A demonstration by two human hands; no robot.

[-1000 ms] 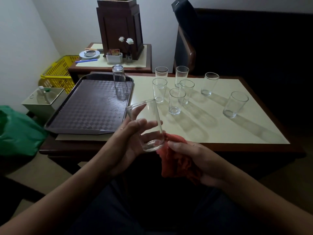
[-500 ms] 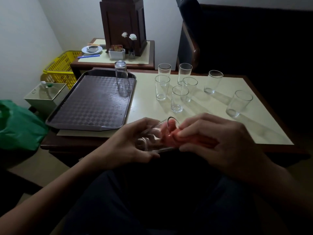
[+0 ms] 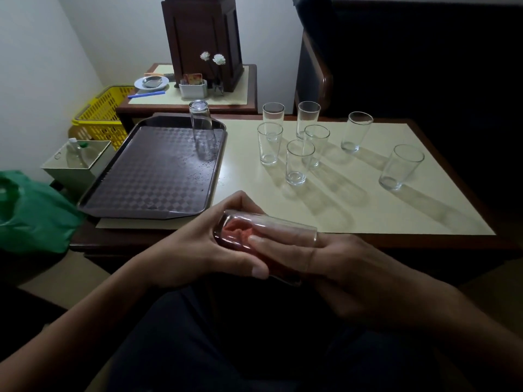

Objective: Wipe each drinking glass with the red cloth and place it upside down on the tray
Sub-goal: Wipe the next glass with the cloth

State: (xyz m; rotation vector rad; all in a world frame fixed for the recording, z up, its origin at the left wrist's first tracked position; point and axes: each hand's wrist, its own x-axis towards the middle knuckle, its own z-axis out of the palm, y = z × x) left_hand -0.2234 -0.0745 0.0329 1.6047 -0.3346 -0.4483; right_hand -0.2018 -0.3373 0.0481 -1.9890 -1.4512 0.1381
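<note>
A clear drinking glass [image 3: 285,226] lies on its side in front of the table's near edge, held at its base by my left hand [image 3: 198,244]. The red cloth [image 3: 236,230] is stuffed inside it, pushed in by the fingers of my right hand [image 3: 348,267], which reach through the glass's mouth. One glass [image 3: 201,128] stands upside down at the far right corner of the dark tray [image 3: 141,179]. Several upright glasses [image 3: 298,162] stand on the cream tabletop [image 3: 368,210] to the right of the tray.
A side table [image 3: 240,106] behind holds a dark wooden box, white flowers, a dish and a small white holder. A yellow basket [image 3: 104,114], a small lidded bin [image 3: 76,162] and a green bag [image 3: 31,213] sit to the left. A dark chair stands at the back right.
The glass went from upright in my left hand to lying sideways. My right hand has brought the red cloth up and pushed it, with the fingers, deep into the glass.
</note>
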